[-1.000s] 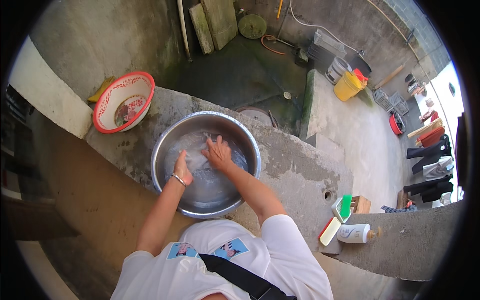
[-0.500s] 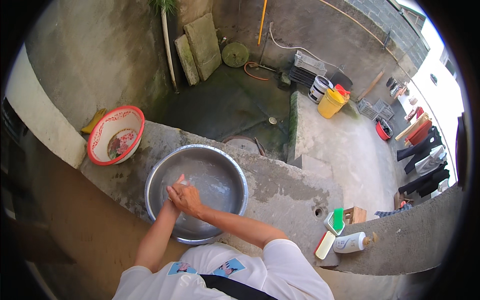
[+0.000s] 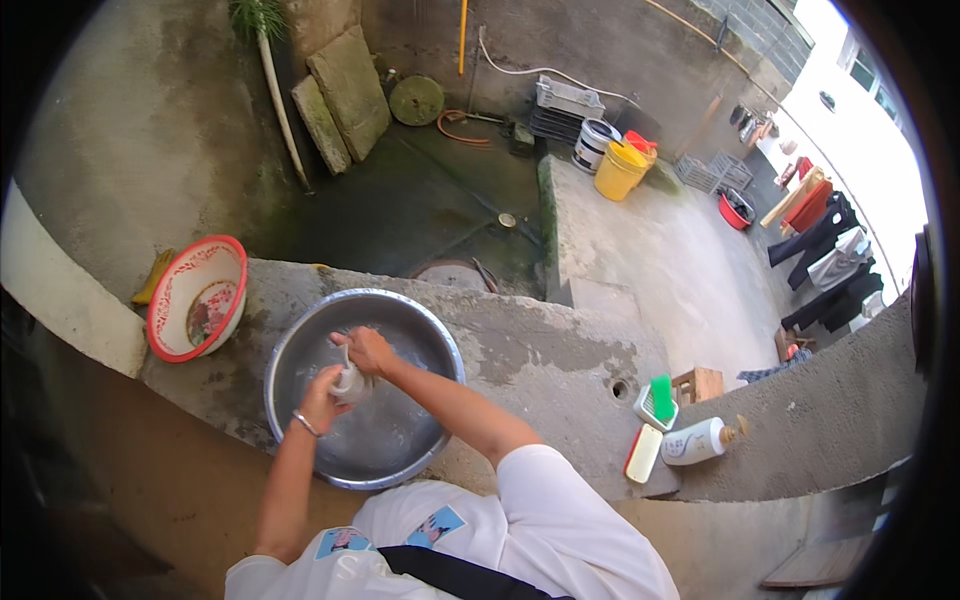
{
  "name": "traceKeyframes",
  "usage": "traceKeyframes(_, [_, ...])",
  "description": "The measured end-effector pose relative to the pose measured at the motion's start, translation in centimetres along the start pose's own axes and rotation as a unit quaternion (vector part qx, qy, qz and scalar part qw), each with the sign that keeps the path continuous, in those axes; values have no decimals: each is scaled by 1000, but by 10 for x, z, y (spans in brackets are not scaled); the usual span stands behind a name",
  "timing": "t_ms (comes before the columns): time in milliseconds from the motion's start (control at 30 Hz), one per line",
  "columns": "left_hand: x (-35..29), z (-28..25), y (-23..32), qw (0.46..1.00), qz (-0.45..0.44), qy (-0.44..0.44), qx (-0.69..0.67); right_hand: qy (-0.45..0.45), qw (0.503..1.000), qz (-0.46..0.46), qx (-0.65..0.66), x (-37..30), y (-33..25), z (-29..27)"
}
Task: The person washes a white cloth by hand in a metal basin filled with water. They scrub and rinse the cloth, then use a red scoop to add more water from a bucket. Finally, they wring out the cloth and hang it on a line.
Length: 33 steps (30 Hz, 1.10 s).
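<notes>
A large metal basin (image 3: 430, 440) rests on the concrete ledge right in front of me, with a little cloudy water inside. Over it I hold a bunched, wet, whitish cloth (image 3: 350, 384), too crumpled to tell its exact kind. My left hand (image 3: 320, 402), with a bracelet at the wrist, grips the cloth's near side. Curled over its upper part is my right hand (image 3: 366, 352); its fingertips are partly hidden.
Left of the basin stands a red-rimmed enamel basin (image 3: 162, 330). On the ledge at right are a green sponge (image 3: 661, 398) in a small white basket, a scrubbing brush (image 3: 643, 454) and a white pump bottle (image 3: 693, 442). Beyond the ledge lies a lower wet floor (image 3: 430, 200).
My hands were clasped together low in the basin; now they are a little apart, with the cloth showing between them. The whole view has shifted slightly.
</notes>
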<state>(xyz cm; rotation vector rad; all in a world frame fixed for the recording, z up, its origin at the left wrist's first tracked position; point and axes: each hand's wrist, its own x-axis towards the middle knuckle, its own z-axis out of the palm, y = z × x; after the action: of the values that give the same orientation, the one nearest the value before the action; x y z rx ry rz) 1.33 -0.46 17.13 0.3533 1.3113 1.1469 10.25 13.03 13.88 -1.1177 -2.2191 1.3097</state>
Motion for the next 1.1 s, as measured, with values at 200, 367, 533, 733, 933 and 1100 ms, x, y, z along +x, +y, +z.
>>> traceKeyframes(200, [-10, 3, 7, 980, 31, -90, 174, -15, 981, -60, 185, 0, -7, 1])
traceKeyframes(367, [-3, 9, 12, 983, 76, -126, -106, -202, 876, 147, 413, -40, -2, -10])
traceKeyframes(533, [6, -4, 1, 991, 113, -64, -21, -101, 913, 109, 380, -33, 15, 29])
traceKeyframes(733, [17, -30, -7, 978, 164, 84, 96, 46, 952, 89, 289, -35, -1, 31])
traceKeyframes(933, [-16, -17, 19, 968, 159, -53, -184, -40, 797, 33, 602, -42, -21, 15])
traceKeyframes(1100, [5, -48, -2, 969, 195, 15, -151, -53, 782, 33, 620, -46, -28, -10])
